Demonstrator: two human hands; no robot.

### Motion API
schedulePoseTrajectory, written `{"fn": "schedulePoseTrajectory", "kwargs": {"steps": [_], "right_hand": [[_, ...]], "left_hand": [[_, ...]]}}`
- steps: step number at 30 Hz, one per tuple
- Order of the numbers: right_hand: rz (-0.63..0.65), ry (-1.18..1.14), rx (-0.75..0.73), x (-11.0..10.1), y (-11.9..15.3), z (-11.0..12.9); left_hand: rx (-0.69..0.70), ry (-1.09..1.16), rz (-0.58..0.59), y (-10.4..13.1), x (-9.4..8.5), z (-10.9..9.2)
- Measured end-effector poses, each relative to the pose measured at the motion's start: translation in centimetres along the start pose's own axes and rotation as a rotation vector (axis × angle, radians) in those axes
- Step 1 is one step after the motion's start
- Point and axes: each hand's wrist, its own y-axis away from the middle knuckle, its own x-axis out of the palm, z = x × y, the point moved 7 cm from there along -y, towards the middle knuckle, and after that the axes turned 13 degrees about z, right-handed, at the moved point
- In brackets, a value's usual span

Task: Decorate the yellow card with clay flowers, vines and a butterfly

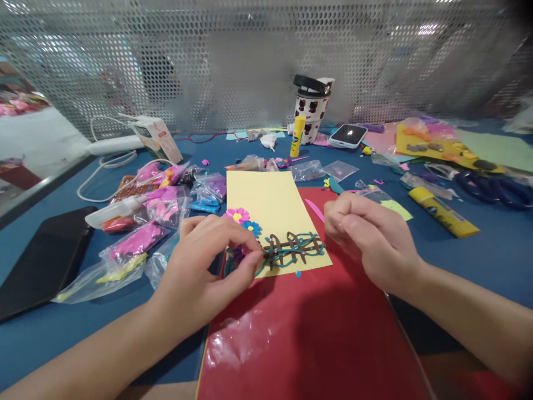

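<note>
A pale yellow card (pixel 266 194) lies on a red sheet (pixel 333 333) in a clear sleeve. Along the card's lower edge runs a brown clay fence (pixel 293 248) with teal vines wound through it and tiny pink dots. Pink (pixel 237 215) and blue (pixel 252 228) clay flowers sit at its left side. My left hand (pixel 212 255) pinches thumb and forefinger together at the fence's left end; whatever is between them is hidden. My right hand (pixel 366 233) is closed right of the card, and a pink plastic clay knife (pixel 315 210) sticks out from it.
Bags of coloured clay (pixel 137 239) and a black tablet (pixel 45 255) lie at left. A juice carton (pixel 156 136), glue stick (pixel 297 136), patterned cup (pixel 311 108) and phone (pixel 348 135) are at the back. Another glue stick (pixel 443 212) and blue-handled scissors (pixel 495 189) lie right.
</note>
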Motion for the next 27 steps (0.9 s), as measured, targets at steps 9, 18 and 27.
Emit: {"fn": "schedulePoseTrajectory", "kwargs": {"steps": [9, 18, 27], "right_hand": [[0.055, 0.249, -0.037, 0.2, -1.1, -0.3], [0.017, 0.317, -0.066, -0.2, -1.0, -0.4], [0.038, 0.493, -0.241, -0.7, -0.9, 0.7]], "left_hand": [[-0.009, -0.059, -0.011, 0.0, 0.0, 0.4], [0.010, -0.076, -0.022, 0.1, 0.0, 0.5], [0.030, -0.104, -0.001, 0.1, 0.0, 0.6]]}}
